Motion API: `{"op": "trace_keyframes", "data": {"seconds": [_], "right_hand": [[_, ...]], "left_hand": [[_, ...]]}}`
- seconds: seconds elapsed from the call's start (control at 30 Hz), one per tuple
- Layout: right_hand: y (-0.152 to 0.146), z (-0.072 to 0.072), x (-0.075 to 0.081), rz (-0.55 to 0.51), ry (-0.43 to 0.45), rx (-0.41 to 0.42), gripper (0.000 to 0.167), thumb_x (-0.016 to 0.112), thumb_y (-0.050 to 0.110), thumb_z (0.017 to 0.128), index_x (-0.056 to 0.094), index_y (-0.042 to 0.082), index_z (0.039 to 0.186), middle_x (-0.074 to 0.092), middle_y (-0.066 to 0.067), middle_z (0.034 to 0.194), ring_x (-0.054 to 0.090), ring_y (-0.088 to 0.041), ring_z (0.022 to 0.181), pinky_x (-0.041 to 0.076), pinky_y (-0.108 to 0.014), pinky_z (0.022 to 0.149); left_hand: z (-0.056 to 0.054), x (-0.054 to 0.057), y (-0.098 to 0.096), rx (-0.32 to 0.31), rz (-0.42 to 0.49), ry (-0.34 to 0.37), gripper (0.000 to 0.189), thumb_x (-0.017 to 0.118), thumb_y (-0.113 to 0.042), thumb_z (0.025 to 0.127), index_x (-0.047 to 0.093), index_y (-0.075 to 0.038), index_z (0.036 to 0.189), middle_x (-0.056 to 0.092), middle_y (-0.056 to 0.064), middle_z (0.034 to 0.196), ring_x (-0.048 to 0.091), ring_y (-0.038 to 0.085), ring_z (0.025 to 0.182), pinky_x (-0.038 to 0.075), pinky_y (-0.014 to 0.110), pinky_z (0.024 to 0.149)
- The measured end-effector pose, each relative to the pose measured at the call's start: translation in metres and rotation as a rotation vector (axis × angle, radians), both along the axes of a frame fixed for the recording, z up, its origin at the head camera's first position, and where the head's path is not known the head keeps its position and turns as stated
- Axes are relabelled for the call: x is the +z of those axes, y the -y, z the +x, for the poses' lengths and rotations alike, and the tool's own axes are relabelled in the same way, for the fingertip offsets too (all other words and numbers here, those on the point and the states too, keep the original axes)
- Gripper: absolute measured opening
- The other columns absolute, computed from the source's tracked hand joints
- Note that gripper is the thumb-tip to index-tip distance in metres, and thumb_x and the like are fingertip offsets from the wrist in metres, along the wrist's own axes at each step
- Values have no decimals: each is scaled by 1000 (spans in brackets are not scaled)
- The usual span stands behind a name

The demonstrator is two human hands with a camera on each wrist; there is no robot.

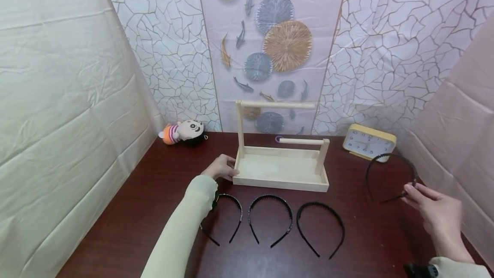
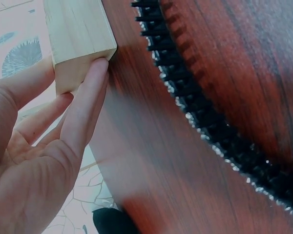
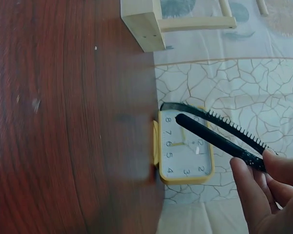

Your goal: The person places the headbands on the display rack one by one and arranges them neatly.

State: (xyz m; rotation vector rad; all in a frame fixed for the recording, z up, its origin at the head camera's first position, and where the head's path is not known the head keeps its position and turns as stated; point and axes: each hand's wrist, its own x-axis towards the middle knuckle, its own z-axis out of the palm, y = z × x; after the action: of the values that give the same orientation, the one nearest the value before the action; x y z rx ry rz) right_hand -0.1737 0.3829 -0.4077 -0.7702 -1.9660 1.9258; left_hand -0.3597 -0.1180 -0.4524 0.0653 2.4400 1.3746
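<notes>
A dark red-brown, wood-grained counter (image 1: 127, 222) carries three black headbands (image 1: 270, 196) in a row at lower center of the frame, a pale wooden tray (image 1: 281, 184) at center, a plush doll (image 1: 183, 132) left of center and a yellow-framed clock (image 1: 366, 140) at right.

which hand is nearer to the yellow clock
Right. The right hand is in front of the yellow clock and to its right, holding a black headband; the left hand is farther, at the left end of the wooden tray.
</notes>
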Motion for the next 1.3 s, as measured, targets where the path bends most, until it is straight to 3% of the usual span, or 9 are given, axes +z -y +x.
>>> {"op": "trace_keyframes", "data": {"seconds": [0.2,0.27,0.37,0.43,0.57,0.73,0.83,0.97,1.3], "right_hand": [[8,-9,1,-56,-91,-18,16,80,21,82,73,34,77,67,21,61,68,-5,53,17,-31,30],[12,-14,4,-30,-106,-26,16,80,22,82,75,31,95,67,22,62,68,-4,53,27,-25,29],[18,-23,11,78,-64,-28,49,76,25,86,61,13,130,62,31,66,66,1,53,34,-20,31],[21,-29,15,148,-46,-25,59,74,28,88,53,1,137,59,34,67,65,5,53,36,-20,33],[27,-39,20,244,-22,-23,60,69,29,91,50,-2,138,54,38,63,62,9,52,36,-23,33],[35,-50,21,191,-90,-73,55,71,19,90,52,-6,134,54,36,59,61,7,48,46,-11,40],[40,-56,21,237,-80,-86,52,69,20,91,54,-3,134,75,4,85,60,9,48,48,-11,43],[46,-61,20,356,-30,-75,51,64,29,94,55,2,136,54,-25,131,56,15,51,47,-12,43],[57,-74,19,388,-1,-68,50,60,33,96,52,9,140,56,-20,134,55,18,56,48,-11,46]], "left_hand": [[1,3,-2,-11,-5,-5,48,70,1,88,55,6,133,64,22,111,69,28,90,63,37,69],[0,6,-3,-9,-9,-6,48,70,0,88,55,6,133,63,22,110,69,27,90,63,37,69],[0,8,-3,-9,-15,-15,48,70,0,88,54,7,133,63,22,111,70,28,90,63,38,69],[0,9,-3,-4,-14,-19,48,69,0,88,54,7,133,63,23,111,69,29,91,63,38,70],[1,9,-2,3,-17,-14,49,69,0,88,54,6,134,63,23,113,69,30,93,63,38,70],[1,7,-1,-1,-18,-13,50,69,1,88,53,7,135,63,24,116,69,31,95,63,38,71],[2,6,-1,0,-14,-11,49,69,1,88,54,7,134,63,24,116,69,31,95,63,38,70],[3,5,-2,6,-10,1,49,69,1,88,54,6,134,63,24,114,69,30,93,63,37,70],[4,2,-2,3,-2,-9,51,71,2,86,53,8,134,64,24,111,70,31,91,63,38,68]]}}
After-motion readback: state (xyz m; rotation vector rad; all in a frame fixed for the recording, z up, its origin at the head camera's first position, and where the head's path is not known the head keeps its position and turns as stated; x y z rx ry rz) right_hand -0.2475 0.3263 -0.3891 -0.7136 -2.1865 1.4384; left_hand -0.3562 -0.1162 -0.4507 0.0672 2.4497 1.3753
